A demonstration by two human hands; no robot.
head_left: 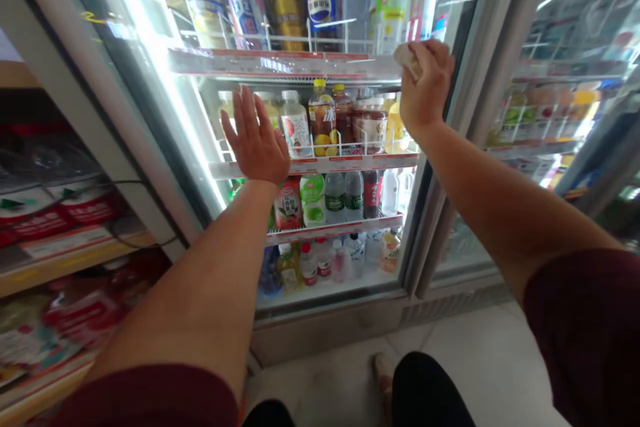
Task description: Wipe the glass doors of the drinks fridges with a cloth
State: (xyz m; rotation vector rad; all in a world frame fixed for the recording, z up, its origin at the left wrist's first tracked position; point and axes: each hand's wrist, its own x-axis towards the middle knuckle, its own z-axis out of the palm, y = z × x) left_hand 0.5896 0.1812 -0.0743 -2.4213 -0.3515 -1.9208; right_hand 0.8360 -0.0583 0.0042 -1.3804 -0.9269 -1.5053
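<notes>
My left hand [261, 141] lies flat against the glass door [235, 70] of a drinks fridge, its fingers stretched out and apart. At the upper right of the same door, my right hand [428, 83] is closed around a pale, crumpled cloth [408, 61] and holds it at the glass. Behind the pane, a Pepsi bottle [320, 7] stands on the top shelf. Bottles with yellow caps, such as a dark tea bottle [323, 118], stand between my hands on the shelf below.
A metal door frame [477, 60] runs down beside my right hand, with a second fridge door [540, 100] further right. Shelves with red packages [70, 207] stand at the left, a dark cable [123, 240] hanging there. Below lies the tiled floor [330, 380].
</notes>
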